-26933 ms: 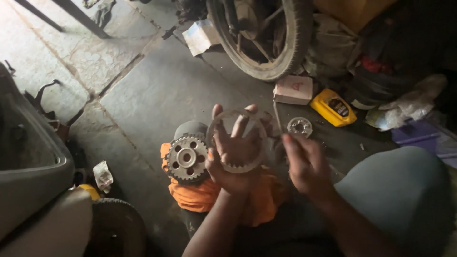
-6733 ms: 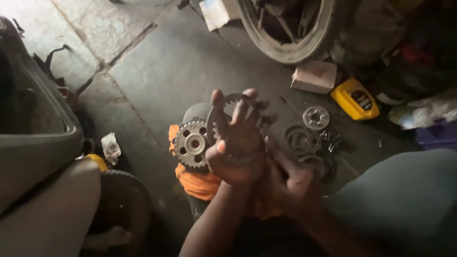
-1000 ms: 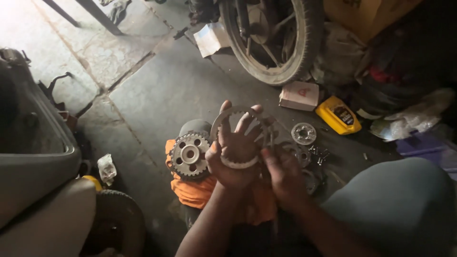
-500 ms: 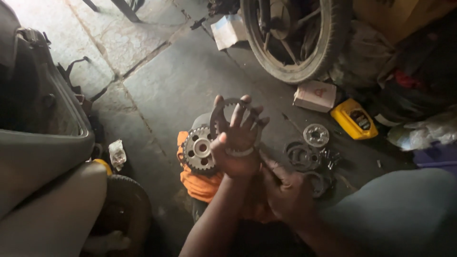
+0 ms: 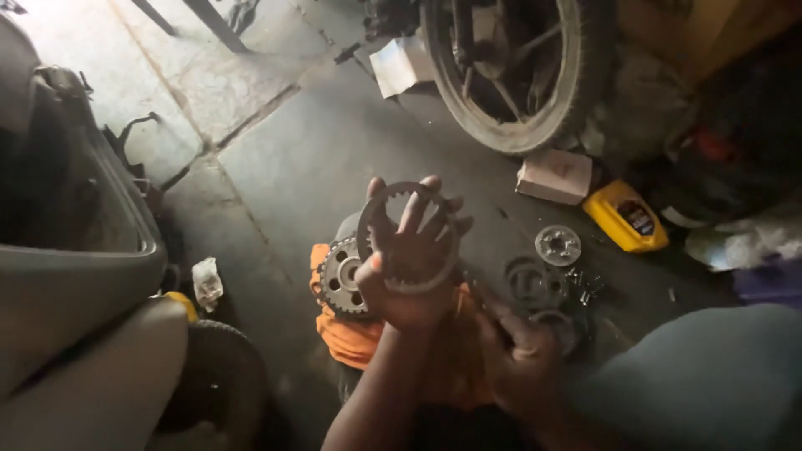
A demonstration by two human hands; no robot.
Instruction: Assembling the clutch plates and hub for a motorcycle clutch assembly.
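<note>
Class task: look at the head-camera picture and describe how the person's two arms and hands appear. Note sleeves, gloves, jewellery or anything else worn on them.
Both forearms are bare as far as the picture shows, with no sleeve in view. The left hand wears no glove, and no watch or band shows on its wrist. The right hand is also ungloved; a pale ring-like band seems to sit on one of its fingers, though the dim light makes this uncertain.

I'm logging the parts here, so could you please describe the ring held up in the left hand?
The ring is a thin, flat, grey metal-looking disc with a wide open centre and small teeth along its inner edge. The left hand holds it raised above the orange cloth, fingers spread through and behind it. Nothing else touches it.
</note>
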